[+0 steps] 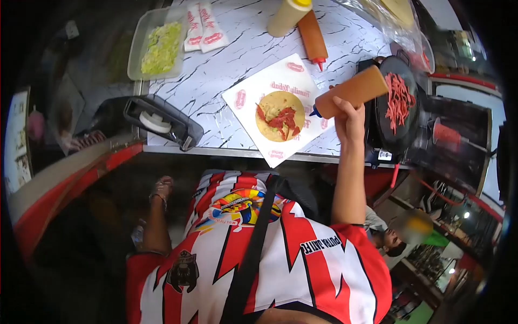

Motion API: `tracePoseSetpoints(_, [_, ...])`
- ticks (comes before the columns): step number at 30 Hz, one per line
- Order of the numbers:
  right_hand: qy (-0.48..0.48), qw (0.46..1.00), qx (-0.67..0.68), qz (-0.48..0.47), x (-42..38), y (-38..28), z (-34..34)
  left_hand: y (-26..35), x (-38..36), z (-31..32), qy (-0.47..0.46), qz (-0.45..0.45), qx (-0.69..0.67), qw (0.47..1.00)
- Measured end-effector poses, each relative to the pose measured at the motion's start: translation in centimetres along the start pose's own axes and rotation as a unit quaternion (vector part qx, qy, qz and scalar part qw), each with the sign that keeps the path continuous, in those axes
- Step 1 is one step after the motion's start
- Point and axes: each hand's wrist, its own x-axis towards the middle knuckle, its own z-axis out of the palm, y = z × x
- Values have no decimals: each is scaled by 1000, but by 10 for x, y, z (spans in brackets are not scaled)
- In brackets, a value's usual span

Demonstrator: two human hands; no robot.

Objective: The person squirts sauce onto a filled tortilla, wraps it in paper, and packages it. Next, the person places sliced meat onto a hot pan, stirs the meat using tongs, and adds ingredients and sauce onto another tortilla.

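Note:
My right hand (348, 114) is closed around an orange-brown sauce bottle (356, 92), which is tilted so its blue nozzle points down to the left. Left of the nozzle, a round flatbread (267, 105) lies on white printed paper (243, 116). Reddish strips of filling (281, 120) sit on the flatbread, with a bit of green under them. Away from the table, my left hand (162, 187) hangs low beside my body. Its fingers look curled in, in dim light, and I see nothing in them.
A tub of shredded lettuce (132, 48) stands at the far left, beside paper sleeves (204, 29). A dark appliance (164, 121) sits at the left edge. Behind are a cream bottle (286, 19) and a red-tipped bottle (312, 35). Red strips lie on a black griddle (387, 121) at right.

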Motion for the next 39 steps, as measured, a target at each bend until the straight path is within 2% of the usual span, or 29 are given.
tracePoseSetpoints(1, [-5, 1000, 6, -11, 0, 8, 11, -1, -4, 3, -40, 31, 198, 979])
tracePoseSetpoints(2, [-6, 1000, 13, -25, -2, 20, 25, -2, -5, 5, -80, 65, 391, 915])
tracePoseSetpoints(5, [-2, 998, 53, -20, -13, 41, 60, -18, 17, 3, -78, 64, 391, 915])
tracePoseSetpoints(8, [13, 999, 20, -30, -10, 21, 22, -22, 48, 1, -70, 63, 389, 917])
tracePoseSetpoints(9, [17, 999, 14, -25, -10, 13, 8, -8, 50, -5, -24, 27, 219, 975])
tracePoseSetpoints(10, [19, 999, 21, -40, -7, 8, -1, 16, 45, -17, 18, -9, 43, 999])
tracePoseSetpoints(11, [20, 999, 21, -36, -4, 6, -5, 33, 42, -23, 53, -46, -132, 989])
tracePoseSetpoints(12, [22, 999, 21, -33, 4, 7, -7, 11, 66, -15, 29, -32, -240, 970])
tracePoseSetpoints(14, [9, 999, 5, -33, 38, 15, -14, 101, 37, -51, 27, -80, -24, 996])
tracePoseSetpoints(15, [43, 999, -14, 1, 55, 16, -15, 163, 15, -75, 19, -103, 81, 991])
tracePoseSetpoints(17, [83, 994, -49, 57, 83, 23, -18, 122, 50, -66, 15, -99, 119, 988])
tracePoseSetpoints(18, [117, 988, -95, 41, 92, 26, -25, 104, 59, -64, 15, -98, 138, 986])
tracePoseSetpoints(19, [150, 978, -141, 26, 101, 31, -32, 116, 45, -68, 40, -87, 20, 995])
tracePoseSetpoints(20, [179, 966, -186, 12, 110, 30, -33, 128, 34, -71, 41, -107, -40, 993])
tracePoseSetpoints(21, [203, 910, -342, -122, 110, 27, -29, 133, 26, -72, 41, -127, -103, 986])
tracePoseSetpoints(22, [217, 812, -481, -248, 102, 24, -20, 112, 25, -66, 59, -100, -102, 988])
tracePoseSetpoints(23, [222, 679, -598, -362, 100, 23, -8, 76, 34, -53, 78, -76, -102, 989])
tracePoseSetpoints(24, [153, 684, -602, -382, 102, 12, 14, 50, 34, -42, 95, -54, -98, 989])
tracePoseSetpoints(27, [70, 739, -633, -220, 145, 30, 59, 16, 7, -32, 34, 1, -111, 993])
tracePoseSetpoints(28, [56, 749, -634, -183, 161, 37, 56, 17, -2, -31, 46, -70, 68, 994])
tracePoseSetpoints(30, [24, 763, -636, -110, 186, 49, 46, -30, 14, -32, 47, -88, 17, 995])
tracePoseSetpoints(31, [20, 857, -503, -109, 170, 41, 41, -46, 13, -22, 46, -100, -17, 994])
tracePoseSetpoints(32, [11, 927, -360, -104, 140, 23, 41, -42, 3, -19, 48, -104, -37, 993])
tracePoseSetpoints(33, [19, 967, -223, -123, 98, 10, 47, -21, -8, -29, 51, -108, -60, 991])
tracePoseSetpoints(34, [30, 983, -164, -81, 63, 11, 39, -2, -11, -32, 57, -108, -85, 989])
tracePoseSetpoints(35, [5, 973, -170, -154, 44, 24, 23, 4, -10, -24, 70, -89, -50, 992])
tracePoseSetpoints(37, [-19, 996, -60, -57, 4, -6, 8, -5, -12, -15, 98, -55, 25, 993])
tracePoseSetpoints(39, [71, 992, 8, -106, -15, -34, 9, -47, 9, -7, 57, -22, 109, 992])
